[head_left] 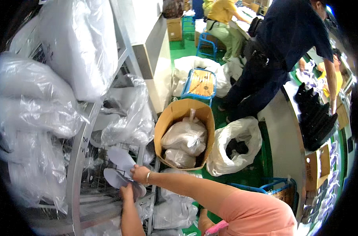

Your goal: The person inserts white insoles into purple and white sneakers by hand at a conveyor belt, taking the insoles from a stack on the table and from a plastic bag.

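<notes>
Two pale grey, sole-shaped pieces that look like insoles are at my hands, beside the metal rack on the left. My right hand (140, 174), with a bracelet at the wrist, is closed on the heel end of the upper insole (121, 158). Just below, my left hand (127, 191) grips the lower insole (114, 178) near its lower end. The two insoles lie close together with their rounded ends pointing up and left. My fingertips are partly hidden. Clear plastic bags (127, 122) of pale pieces rest on the rack right above my hands.
The metal rack (74, 173) holds large plastic bags (33, 98). A cardboard box (160, 135) with bagged goods and an open white sack (251, 157) stand ahead. Beyond are a blue-framed stool (202, 83) and a person in dark clothes (283, 43) bending over a worktable covered with shoe parts.
</notes>
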